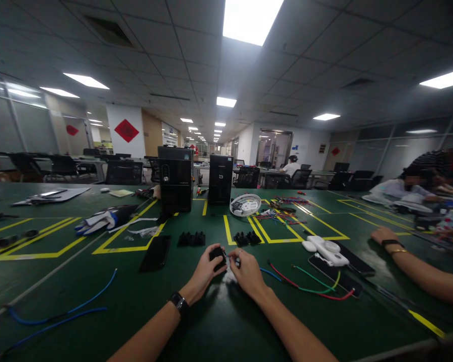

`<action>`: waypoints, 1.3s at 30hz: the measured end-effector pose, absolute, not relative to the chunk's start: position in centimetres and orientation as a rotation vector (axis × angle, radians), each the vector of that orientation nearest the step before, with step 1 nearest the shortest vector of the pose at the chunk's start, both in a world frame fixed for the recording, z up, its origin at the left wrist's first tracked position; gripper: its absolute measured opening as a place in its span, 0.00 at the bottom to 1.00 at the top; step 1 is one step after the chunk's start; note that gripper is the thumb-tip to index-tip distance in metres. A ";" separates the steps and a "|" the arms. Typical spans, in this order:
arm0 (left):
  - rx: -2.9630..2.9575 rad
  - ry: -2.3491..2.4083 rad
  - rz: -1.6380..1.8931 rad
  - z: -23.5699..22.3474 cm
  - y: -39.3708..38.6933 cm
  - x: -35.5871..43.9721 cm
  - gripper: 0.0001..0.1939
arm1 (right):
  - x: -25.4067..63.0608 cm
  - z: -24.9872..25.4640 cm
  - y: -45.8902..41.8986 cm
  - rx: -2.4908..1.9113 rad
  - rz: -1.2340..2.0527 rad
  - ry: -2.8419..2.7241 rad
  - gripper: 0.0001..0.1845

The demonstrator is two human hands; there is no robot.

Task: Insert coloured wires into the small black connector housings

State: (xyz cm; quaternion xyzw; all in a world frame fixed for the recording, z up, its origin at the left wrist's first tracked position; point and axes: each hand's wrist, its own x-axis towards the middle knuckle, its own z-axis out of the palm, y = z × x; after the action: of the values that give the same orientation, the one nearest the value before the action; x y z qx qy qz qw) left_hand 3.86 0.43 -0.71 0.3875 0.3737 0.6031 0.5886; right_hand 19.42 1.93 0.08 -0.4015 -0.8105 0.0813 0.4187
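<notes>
My left hand (207,265), with a dark watch on its wrist, is closed around a small black plastic block (218,255) over the table's near middle. Right beside it, my right hand (246,270) has its fingertips pinched together at the block's side; what they hold is too small to make out. Something whitish and crumpled (230,274) shows between the two hands. Past my hands lie two groups of black plastic parts, one on the left (192,238) and one on the right (247,238). A dark phone (155,253) lies left of my left hand.
Coloured wires (305,287) and a white device (327,250) lie on the right, blue wires (66,309) on the left. Farther back stand two black computer cases (175,181) and a white basket (245,205). Another person's arm (411,261) rests at the right.
</notes>
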 end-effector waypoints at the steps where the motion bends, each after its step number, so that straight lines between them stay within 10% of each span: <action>1: 0.950 0.912 1.418 -0.6 0.3 3.9 0.20 | 19.4 0.1 1.9 -0.999 0.206 -2.028 0.09; 39: 1.415 1.331 1.534 0.2 -0.4 4.2 0.14 | 18.9 0.6 -0.3 -0.972 0.087 -2.234 0.09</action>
State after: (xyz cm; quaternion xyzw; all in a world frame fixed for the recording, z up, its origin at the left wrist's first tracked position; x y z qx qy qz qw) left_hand 4.18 -0.39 0.21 0.5404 0.5081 0.5856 0.3270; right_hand 18.88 -0.32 0.63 -0.3743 -0.8601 0.0335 0.3448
